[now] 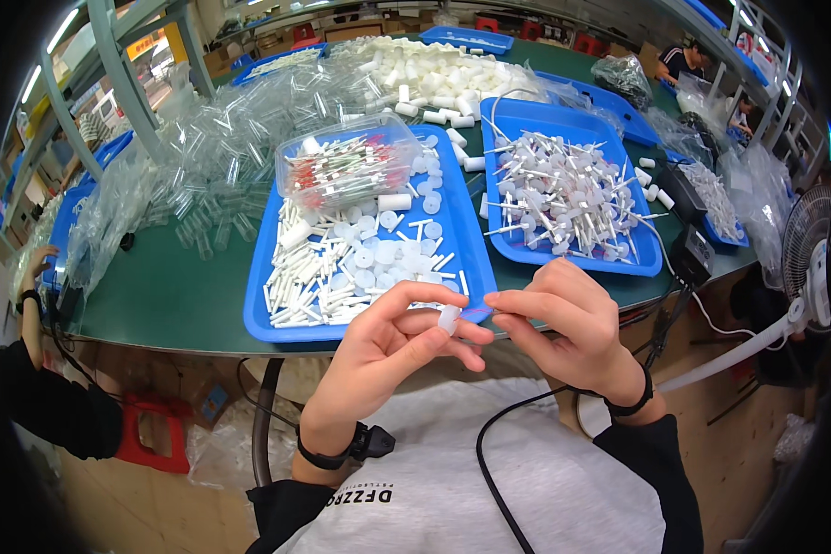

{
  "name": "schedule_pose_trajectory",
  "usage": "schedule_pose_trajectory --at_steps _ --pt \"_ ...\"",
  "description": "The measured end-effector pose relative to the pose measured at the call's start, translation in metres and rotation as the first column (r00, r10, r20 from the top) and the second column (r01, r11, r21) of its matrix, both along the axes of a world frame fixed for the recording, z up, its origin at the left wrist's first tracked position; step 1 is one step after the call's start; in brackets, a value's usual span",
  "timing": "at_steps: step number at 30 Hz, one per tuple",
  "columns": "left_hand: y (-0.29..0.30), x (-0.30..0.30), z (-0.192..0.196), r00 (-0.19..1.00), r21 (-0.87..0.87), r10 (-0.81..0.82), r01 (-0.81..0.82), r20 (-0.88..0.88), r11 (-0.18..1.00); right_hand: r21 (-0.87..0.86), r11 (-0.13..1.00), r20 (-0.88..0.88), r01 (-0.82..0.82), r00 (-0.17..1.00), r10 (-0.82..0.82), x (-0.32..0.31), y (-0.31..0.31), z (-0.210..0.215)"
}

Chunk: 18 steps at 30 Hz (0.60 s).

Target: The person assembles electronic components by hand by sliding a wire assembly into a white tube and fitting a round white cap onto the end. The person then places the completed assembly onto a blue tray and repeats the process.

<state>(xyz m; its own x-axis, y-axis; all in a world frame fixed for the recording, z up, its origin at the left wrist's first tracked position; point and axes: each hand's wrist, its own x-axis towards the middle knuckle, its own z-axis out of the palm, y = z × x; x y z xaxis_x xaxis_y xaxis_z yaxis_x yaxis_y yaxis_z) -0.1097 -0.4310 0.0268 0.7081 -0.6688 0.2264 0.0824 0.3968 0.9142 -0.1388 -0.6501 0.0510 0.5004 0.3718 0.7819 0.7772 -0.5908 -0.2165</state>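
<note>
In front of the table edge, my left hand (377, 340) pinches a small translucent white disc (449, 319) between thumb and fingers. My right hand (571, 323), just beside it, has thumb and forefinger closed on a thin reddish strand (476, 311) that reaches toward the disc. Whether the strand enters the disc is too small to tell. Beyond my left hand lies a blue tray (257, 294) with white sticks (295, 275) and loose translucent discs (367, 258). A clear plastic box (282, 175) in it holds thin red-and-white pieces (351, 166).
Another blue tray (651, 263) at right holds many sticks with discs fitted (563, 189). Clear tubes (222, 185) and white cylinders (434, 74) heap farther back on the green table (157, 305). A fan (808, 249) stands right; a co-worker's arm (32, 314) shows left.
</note>
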Motion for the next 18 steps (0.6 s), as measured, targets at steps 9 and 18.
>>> schedule_pose_trajectory --at_steps 9,18 --pt "-0.004 0.004 -0.012 0.998 -0.057 0.049 -0.048 0.024 0.997 -0.082 0.992 0.001 -0.098 0.995 0.099 0.0 0.002 0.0" --pt "-0.011 0.006 -0.018 0.987 -0.117 0.151 -0.143 0.063 0.983 -0.24 0.97 0.076 -0.049 0.995 0.069 -0.001 -0.002 0.004"
